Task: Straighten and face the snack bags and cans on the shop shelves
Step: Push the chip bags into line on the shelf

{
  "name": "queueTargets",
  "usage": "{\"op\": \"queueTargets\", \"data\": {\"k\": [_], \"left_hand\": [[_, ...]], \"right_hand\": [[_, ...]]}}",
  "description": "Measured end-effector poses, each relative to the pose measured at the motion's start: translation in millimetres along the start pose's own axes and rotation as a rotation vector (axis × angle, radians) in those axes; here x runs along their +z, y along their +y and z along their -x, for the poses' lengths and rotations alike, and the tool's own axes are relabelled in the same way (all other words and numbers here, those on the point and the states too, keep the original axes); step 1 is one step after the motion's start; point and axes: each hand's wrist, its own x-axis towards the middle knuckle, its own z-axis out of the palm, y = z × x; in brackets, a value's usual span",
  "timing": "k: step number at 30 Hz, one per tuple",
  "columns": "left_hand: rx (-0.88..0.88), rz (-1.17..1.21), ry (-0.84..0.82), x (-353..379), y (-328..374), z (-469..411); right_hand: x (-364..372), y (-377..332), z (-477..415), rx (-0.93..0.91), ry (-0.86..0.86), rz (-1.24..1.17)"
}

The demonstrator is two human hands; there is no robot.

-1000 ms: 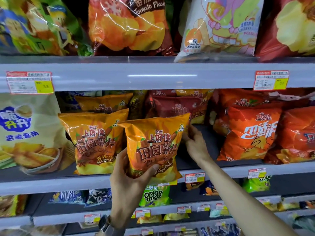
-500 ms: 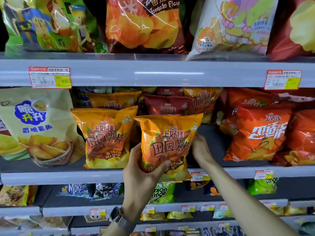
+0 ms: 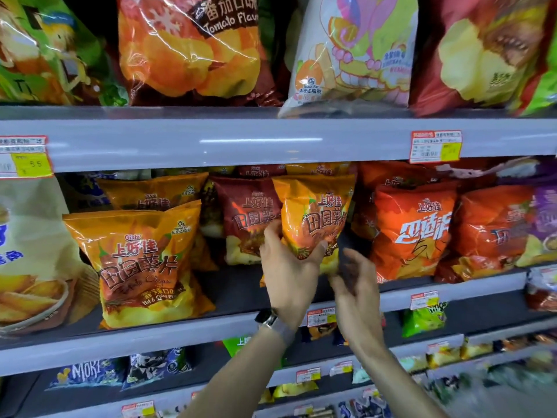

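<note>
An orange Oishi chip bag (image 3: 319,212) stands upright, facing front, toward the back of the middle shelf (image 3: 180,330). My left hand (image 3: 289,276) grips its lower left corner, thumb across the front and fingers behind. My right hand (image 3: 355,285) hovers just below and right of the bag, blurred, fingers loosely spread and holding nothing. A matching orange bag (image 3: 135,267) stands at the shelf front on the left. Directly left of the held bag is a dark red bag (image 3: 250,218).
Red-orange bags (image 3: 413,230) fill the shelf to the right, and a large beige bag (image 3: 24,251) stands at the far left. The upper shelf edge (image 3: 211,143) with price tags hangs close above. Big bags (image 3: 193,46) sit on top, and smaller packs line the lower shelves.
My left hand has carried the orange bag rightward and deeper into the shelf. My right hand has come off the bag's right edge and dropped below it.
</note>
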Motion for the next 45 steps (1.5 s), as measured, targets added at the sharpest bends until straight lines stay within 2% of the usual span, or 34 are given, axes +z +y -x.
{"op": "queueTargets", "data": {"k": [6,12,14,18,23,29,37,41,45], "left_hand": [[0.024,-0.112,-0.099,44.5,4.5,-12.6],[-0.079,-0.02,-0.253,64.9,1.4,-33.9],[-0.097,-0.02,-0.335,66.6,-3.9,-38.9],[-0.066,-0.106,-0.384,56.5,-19.2,-36.6],[-0.065,-0.089,-0.487,34.8,-28.0,-20.4],[-0.069,-0.064,-0.522,35.4,-30.2,-26.2],[-0.068,-0.17,-0.588,27.4,-33.2,-37.6],[-0.067,-0.274,-0.617,14.6,-31.5,-27.8],[0.042,-0.461,-0.619,-2.3,-14.7,-8.3]], "right_hand": [[1.5,6.4,-2.5,0.088,-0.069,-0.029],[-1.0,17.9,-26.7,0.118,-0.14,0.116],[0.2,18.9,-31.4,0.14,-0.182,0.144],[2.0,24.8,-33.9,0.149,-0.236,0.218],[3.3,21.7,-39.0,0.141,-0.238,0.249],[2.8,15.5,-53.5,0.164,-0.214,0.311],[-1.4,5.8,-60.1,0.18,-0.296,0.473],[-12.8,6.0,-61.9,0.137,-0.335,0.553],[-28.6,9.2,-60.8,0.093,-0.403,0.631]]}}
